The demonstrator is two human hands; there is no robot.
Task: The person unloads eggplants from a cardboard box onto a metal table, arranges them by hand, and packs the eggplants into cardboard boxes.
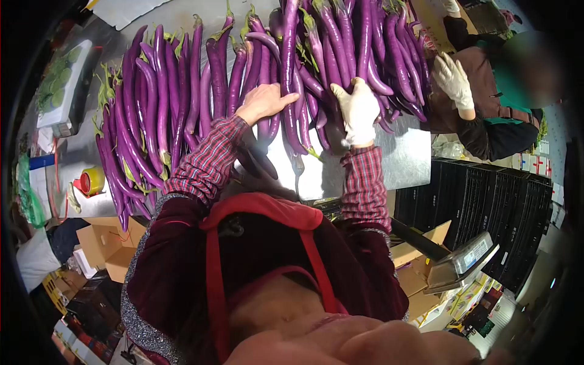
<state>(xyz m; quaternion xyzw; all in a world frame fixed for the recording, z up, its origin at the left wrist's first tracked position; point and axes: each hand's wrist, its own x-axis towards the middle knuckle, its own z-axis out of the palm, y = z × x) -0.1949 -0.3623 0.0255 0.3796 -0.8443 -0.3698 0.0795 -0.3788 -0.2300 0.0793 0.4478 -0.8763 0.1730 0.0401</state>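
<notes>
Long purple eggplants lie side by side in a broad row on a metal table. My bare left hand is on the middle of the row, its fingers curled down and partly hidden, its thumb across a long eggplant. To its right, my right hand wears a white glove and closes around the lower ends of eggplants; its fingertips are mostly out of sight. One eggplant's green stem end points toward me between the two hands.
Across the right corner, another person's white-gloved hand is raised beside the eggplants. A yellow tape roll sits at the table's left edge. Cardboard boxes, stacked black crates and a scale-like display stand around me.
</notes>
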